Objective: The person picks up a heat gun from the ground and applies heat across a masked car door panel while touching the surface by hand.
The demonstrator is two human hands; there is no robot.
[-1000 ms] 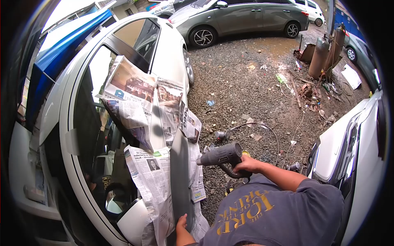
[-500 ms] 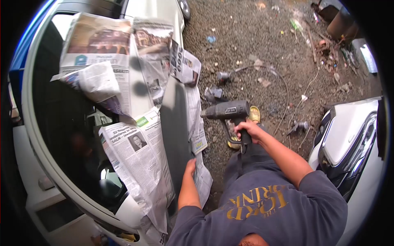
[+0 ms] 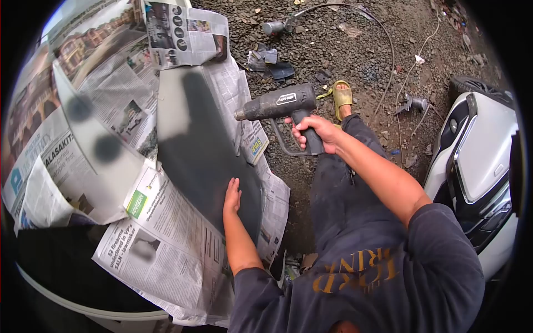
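My right hand [image 3: 324, 135] is wrapped round the handle of a black heat gun [image 3: 277, 104]. Its nozzle points left, over the edge of a dark grey painted car panel [image 3: 194, 161]. On or just above that panel is my left hand [image 3: 232, 197], empty, with its fingers stretched out; whether the palm touches cannot be told. The panel's far end is lighter grey. Sheets of newspaper [image 3: 166, 233] border the panel on both sides, and another newspaper piece [image 3: 186, 36] lies across its far end.
Gravel [image 3: 355, 55] covers the ground beyond the panel. A spray gun [image 3: 413, 104] and a metal cup [image 3: 273, 28] with a hose [image 3: 383, 28] lie there. At right stands a white vehicle [image 3: 483, 161]. My foot wears a yellow slipper [image 3: 342, 100].
My view has moved closer to the panel. My left hand has shifted from the panel's near edge further in over its surface. The heat gun stays in my right hand, its nozzle nearer the panel.
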